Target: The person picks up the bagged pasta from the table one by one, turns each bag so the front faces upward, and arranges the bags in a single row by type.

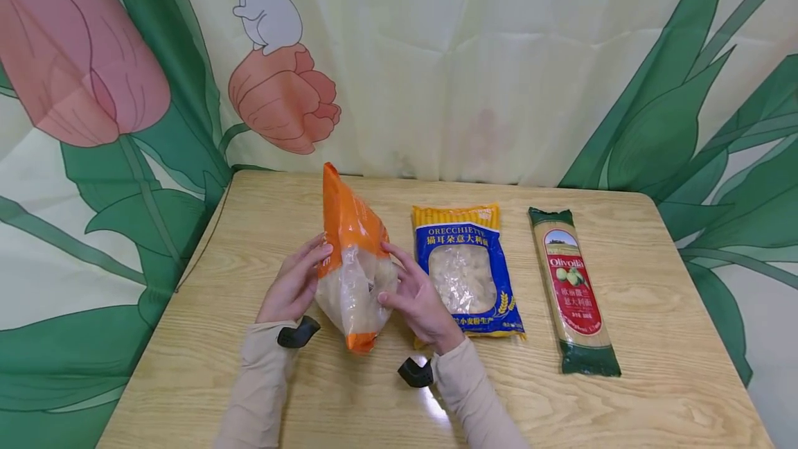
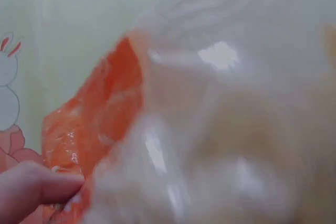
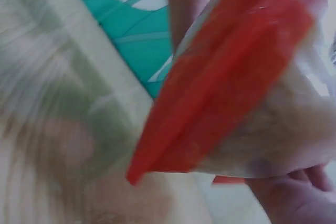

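Both hands hold an orange-and-clear plastic bag (image 1: 357,227) up above the left part of the table, tilted, with its pale contents blurred. My left hand (image 1: 289,284) grips the bag's left side near the orange band; in the left wrist view its thumb (image 2: 39,184) lies against the crinkled orange film. On the opposite side my right hand (image 1: 420,300) holds the clear part, thumb in front. The right wrist view shows the bag (image 3: 231,82) from another side, blurred, with fingers beneath its clear part. Fingers behind the bag are hidden.
A blue-and-yellow bag of orecchiette (image 1: 464,279) lies just right of my right hand. Farther right is a long pack of spaghetti (image 1: 575,289) with green ends and a red label. Behind the wooden table (image 1: 673,338) hangs a flowered curtain (image 1: 436,75).
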`<state>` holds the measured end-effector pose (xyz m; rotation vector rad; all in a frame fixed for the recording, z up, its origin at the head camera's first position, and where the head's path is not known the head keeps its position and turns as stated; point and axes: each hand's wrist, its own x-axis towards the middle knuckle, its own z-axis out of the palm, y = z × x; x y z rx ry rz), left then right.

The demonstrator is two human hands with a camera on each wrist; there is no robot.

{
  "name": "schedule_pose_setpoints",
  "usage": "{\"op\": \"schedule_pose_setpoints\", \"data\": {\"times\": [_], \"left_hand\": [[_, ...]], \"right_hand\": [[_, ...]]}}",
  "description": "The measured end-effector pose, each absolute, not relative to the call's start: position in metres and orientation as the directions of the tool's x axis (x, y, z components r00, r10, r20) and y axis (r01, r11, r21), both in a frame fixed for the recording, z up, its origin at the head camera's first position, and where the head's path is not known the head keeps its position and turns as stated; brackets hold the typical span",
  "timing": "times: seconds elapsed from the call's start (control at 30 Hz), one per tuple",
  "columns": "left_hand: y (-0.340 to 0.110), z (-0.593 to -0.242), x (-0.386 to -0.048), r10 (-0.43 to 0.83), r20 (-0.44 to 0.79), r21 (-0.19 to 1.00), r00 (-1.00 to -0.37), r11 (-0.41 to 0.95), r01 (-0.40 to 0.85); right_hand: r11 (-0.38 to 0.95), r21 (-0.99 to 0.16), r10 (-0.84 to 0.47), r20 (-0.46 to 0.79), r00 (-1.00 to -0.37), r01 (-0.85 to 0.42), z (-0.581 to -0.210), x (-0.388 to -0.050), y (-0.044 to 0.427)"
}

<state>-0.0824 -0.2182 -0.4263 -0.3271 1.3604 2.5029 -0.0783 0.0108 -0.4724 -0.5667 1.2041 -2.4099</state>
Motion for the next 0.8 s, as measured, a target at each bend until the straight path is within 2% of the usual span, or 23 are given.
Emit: {"op": "schedule_pose_setpoints", "data": {"times": [0.2, 0.4, 0.5, 0.6, 0.7, 0.8], "left_hand": [[-0.212, -0.418, -0.083, -0.012, -0.320, 0.808, -0.947, -0.525, -0.267], [-0.206, -0.408, -0.081, -0.159, -0.254, 0.845, -0.954, -0.517, -0.139], [-0.203, -0.403, -0.080, -0.235, -0.212, 0.872, -0.949, -0.484, -0.075], [-0.200, -0.400, -0.078, -0.292, -0.185, 0.884, -0.938, -0.466, -0.030], [-0.197, -0.399, -0.076, -0.313, -0.189, 0.884, -0.931, -0.467, -0.023], [-0.195, -0.399, -0.074, -0.310, -0.187, 0.890, -0.932, -0.456, -0.027]], "right_hand": [[-0.473, -0.864, -0.444, 0.063, -0.894, 0.174, -0.474, -0.072, 0.007], [-0.443, -0.867, -0.386, -0.048, -0.921, 0.230, -0.467, -0.067, 0.014], [-0.408, -0.888, -0.393, -0.038, -0.919, 0.211, -0.459, -0.066, 0.020], [-0.311, -0.938, -0.395, -0.020, -0.919, 0.155, -0.453, -0.063, 0.019], [-0.201, -0.975, -0.382, -0.014, -0.924, 0.098, -0.451, -0.060, 0.011], [-0.159, -0.985, -0.370, 0.003, -0.929, 0.060, -0.452, -0.060, 0.004]]}}
